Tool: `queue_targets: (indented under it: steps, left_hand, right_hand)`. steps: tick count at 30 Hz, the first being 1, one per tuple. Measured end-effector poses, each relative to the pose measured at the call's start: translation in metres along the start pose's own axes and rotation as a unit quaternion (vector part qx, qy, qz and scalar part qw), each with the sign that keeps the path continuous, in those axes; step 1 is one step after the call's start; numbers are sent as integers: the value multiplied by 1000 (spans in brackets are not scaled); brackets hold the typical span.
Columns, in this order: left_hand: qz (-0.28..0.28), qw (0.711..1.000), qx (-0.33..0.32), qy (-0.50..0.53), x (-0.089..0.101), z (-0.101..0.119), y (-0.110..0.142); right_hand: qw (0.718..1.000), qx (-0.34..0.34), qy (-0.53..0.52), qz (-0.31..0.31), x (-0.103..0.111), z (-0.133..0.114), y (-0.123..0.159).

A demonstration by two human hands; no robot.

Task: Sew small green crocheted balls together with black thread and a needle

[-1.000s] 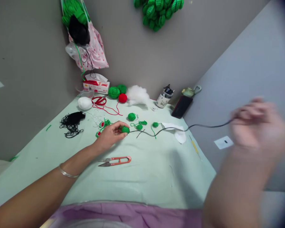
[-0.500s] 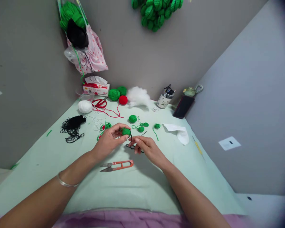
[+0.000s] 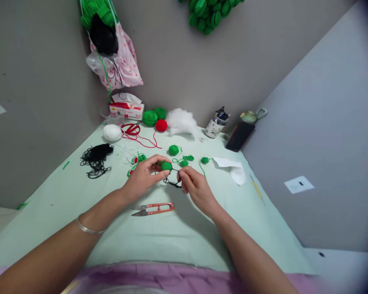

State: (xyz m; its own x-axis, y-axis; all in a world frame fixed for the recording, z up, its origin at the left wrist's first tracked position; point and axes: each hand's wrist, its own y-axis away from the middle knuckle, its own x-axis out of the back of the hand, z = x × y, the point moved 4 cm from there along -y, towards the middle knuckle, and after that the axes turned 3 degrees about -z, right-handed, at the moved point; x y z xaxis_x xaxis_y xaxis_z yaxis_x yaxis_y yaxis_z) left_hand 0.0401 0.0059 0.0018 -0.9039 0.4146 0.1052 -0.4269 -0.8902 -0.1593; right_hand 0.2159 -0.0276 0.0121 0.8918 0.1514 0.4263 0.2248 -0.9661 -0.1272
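Note:
Between the thumb and fingers of my left hand [image 3: 145, 175] is a small green crocheted ball [image 3: 166, 166]. My right hand [image 3: 194, 181] is closed in a pinch on black yarn [image 3: 175, 169], which runs taut from the ball to the fingertips. Whether a needle is in that pinch, I cannot tell. Loose black strands [image 3: 175, 185] dangle below, between the two hands. Orange-handled thread snips [image 3: 156, 209] lie on the table just under them. Small green crocheted pieces [image 3: 184, 163] lie beyond my hands, and green pieces with red and white [image 3: 135, 160] are partly behind my left hand.
A black yarn tangle [image 3: 99, 157] and white yarn ball [image 3: 112, 132] lie left. Red scissors [image 3: 131, 129], a tissue box [image 3: 127, 110], green yarn balls [image 3: 150, 118], a red ball [image 3: 161, 125] and white stuffing [image 3: 180, 121] line the back. Right are a pen cup [image 3: 215, 125], phone [image 3: 241, 136] and yellow-handled hook [image 3: 256, 188].
My right hand has drawn slightly away from the ball, and the black yarn, slack before, is now taut. My left hand keeps its hold. The whole view has shifted a little.

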Motion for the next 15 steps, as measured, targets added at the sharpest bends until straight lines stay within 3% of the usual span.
queue_targets:
  steps: [3, 8, 11, 15]
  left_hand:
    - [1, 1000, 4, -18, 1, -5, -2]
    - [-10, 999, 12, -38, 2, -10, -4]
    - [-19, 999, 12, -44, 1, -10, -4]
    - [-46, 998, 14, -46, -4, -11, -3]
  right_hand:
    - [988, -71, -140, -11, 11, 1, 1]
    - [919, -154, -356, -69, 10, 3, 5]
    - [898, -166, -390, -122, 3, 6, 8]
    - [905, -157, -362, -161, 2, -1, 9]
